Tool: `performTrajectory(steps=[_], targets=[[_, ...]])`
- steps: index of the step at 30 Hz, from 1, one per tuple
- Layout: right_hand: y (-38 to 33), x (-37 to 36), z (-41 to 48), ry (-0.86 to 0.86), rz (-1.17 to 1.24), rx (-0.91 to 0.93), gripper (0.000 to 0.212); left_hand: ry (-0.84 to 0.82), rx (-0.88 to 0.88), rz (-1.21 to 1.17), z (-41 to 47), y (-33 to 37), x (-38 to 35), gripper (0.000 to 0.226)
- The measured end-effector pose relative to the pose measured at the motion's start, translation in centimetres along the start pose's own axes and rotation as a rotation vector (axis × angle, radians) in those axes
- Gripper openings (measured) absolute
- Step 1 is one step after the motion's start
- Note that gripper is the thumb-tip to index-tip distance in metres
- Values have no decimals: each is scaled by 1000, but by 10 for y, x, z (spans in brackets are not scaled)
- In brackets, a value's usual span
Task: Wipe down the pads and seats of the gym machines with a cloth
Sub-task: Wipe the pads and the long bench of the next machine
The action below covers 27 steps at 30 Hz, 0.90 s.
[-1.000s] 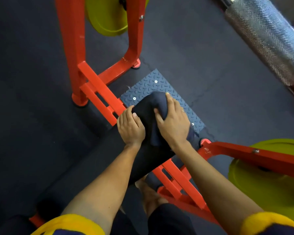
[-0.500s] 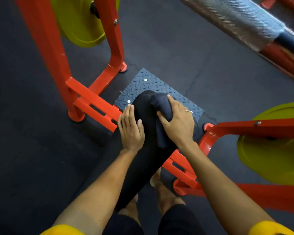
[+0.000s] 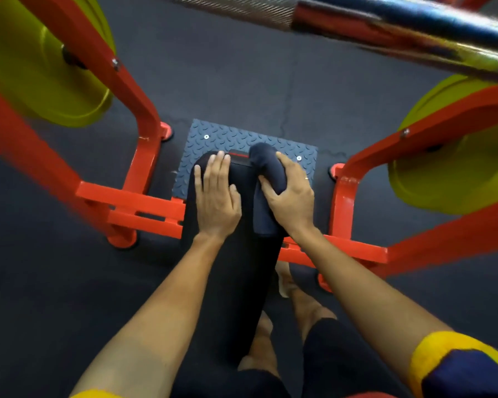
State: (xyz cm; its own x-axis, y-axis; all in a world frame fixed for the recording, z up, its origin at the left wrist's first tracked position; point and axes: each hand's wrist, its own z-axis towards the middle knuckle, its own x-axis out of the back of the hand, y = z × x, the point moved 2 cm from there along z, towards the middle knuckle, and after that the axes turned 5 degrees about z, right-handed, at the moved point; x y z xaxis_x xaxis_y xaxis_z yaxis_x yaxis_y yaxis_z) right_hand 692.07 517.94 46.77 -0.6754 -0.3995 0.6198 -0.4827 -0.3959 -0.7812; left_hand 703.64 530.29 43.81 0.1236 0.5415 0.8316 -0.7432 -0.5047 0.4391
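Observation:
A long black bench pad [image 3: 242, 268] runs from below me up to its far end over a checker-plate footplate [image 3: 213, 139]. My left hand [image 3: 217, 196] lies flat on the left side of the pad's far end, fingers straight. My right hand [image 3: 291, 196] grips a bunched dark blue cloth [image 3: 268, 179] and presses it on the pad's right edge near the far end. A small red label shows on the pad's tip between the hands.
Orange frame uprights [image 3: 144, 145] and cross bars [image 3: 135, 202] flank the pad on both sides. Yellow-green weight plates hang at left [image 3: 41, 76] and right [image 3: 449, 156]. A knurled steel barbell [image 3: 385, 27] crosses overhead at top right. My bare feet [image 3: 293, 305] stand on the dark rubber floor.
The view has swung so the pad now points straight ahead. The cloth has slid from the pad's tip toward its right edge, and my left hand has flattened further up the pad.

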Motion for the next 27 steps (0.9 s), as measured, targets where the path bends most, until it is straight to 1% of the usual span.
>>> performTrajectory(steps=[4,6,8,10,13,17,18,20,22,25,27], targets=[[-6,-4,10,33,41,-111,52,-29,-23,164,3,1,-9,64],[-5,-8,3,128,86,-170,53,-33,-35,198,1,0,-13,64],[-1,-14,-19,269,139,-221,60,-41,-42,212,1,1,-14,64],[5,-24,-51,342,189,-287,70,-51,-40,211,1,2,-14,63],[12,-30,-77,355,247,-356,78,-81,-51,199,1,2,-13,63],[4,-21,-45,322,219,-441,75,-124,-89,145,-6,-7,-6,61],[1,-19,-37,337,202,-440,72,-135,-104,134,-8,-10,-5,61],[-3,-22,-35,384,178,-374,70,-148,-119,118,-10,-15,-4,61],[0,-31,-50,390,137,-300,73,-153,-110,97,-12,-16,-3,61],[13,-46,-86,316,12,-210,79,-171,-78,63,-18,-19,-1,62],[18,-47,-96,269,-48,-158,81,-172,-23,30,-27,-20,1,63]])
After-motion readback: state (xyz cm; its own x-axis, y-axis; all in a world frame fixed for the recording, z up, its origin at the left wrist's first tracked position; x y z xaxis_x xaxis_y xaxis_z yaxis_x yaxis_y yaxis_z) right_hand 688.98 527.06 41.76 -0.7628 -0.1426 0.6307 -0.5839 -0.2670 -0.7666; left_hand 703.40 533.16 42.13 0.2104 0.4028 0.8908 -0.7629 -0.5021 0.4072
